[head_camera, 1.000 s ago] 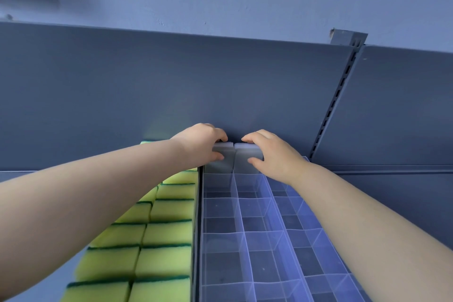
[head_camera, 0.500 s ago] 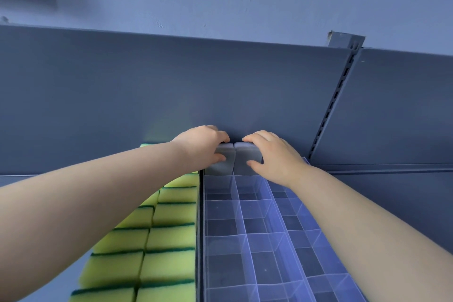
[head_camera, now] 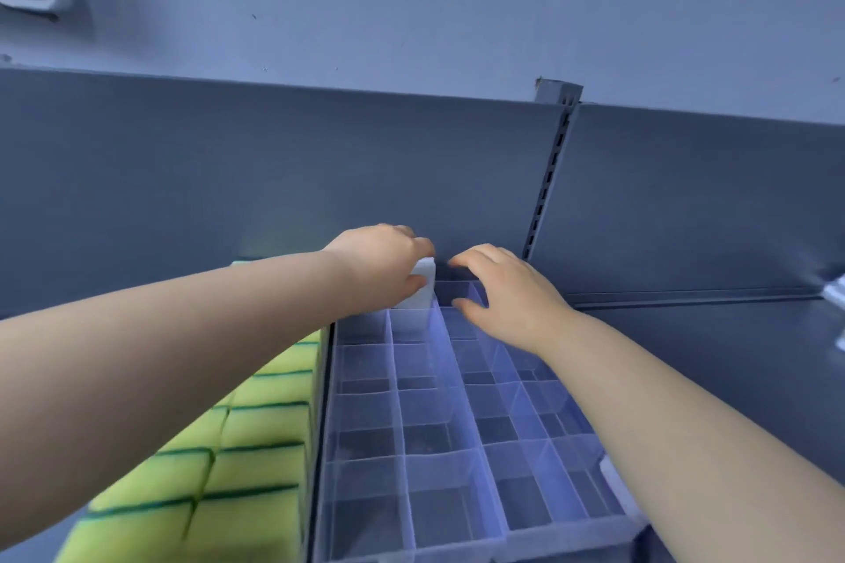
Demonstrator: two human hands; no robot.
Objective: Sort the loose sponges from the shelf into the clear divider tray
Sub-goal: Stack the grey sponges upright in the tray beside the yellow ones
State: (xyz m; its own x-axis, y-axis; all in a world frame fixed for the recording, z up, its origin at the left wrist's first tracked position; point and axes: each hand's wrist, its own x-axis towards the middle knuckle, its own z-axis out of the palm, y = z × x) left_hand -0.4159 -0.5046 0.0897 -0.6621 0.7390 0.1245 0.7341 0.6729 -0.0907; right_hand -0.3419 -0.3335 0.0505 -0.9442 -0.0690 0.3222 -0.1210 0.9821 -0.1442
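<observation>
The clear divider tray [head_camera: 414, 546] lies on the grey shelf, its compartments running away from me. At its far left corner stands a pale grey-white sponge [head_camera: 421, 292], and my left hand [head_camera: 384, 263] grips it from the left with fingers over its top and the thumb below. My right hand [head_camera: 512, 295] hovers just to the right over the far compartments. Its fingers are arched, its thumb is spread, and nothing shows between them. Rows of yellow sponges with green backs [head_camera: 256, 439] fill the shelf left of the tray.
The dark shelf back panel [head_camera: 274, 178] rises right behind the hands, with a slotted upright [head_camera: 546, 183]. A white object [head_camera: 617, 487] shows beside the tray's right wall under my right forearm. Another pale item [head_camera: 837, 293] sits at the right edge.
Two grey sponges stood side by side under both hands; now only the left one shows, in my left hand. My right hand has come off and spread.
</observation>
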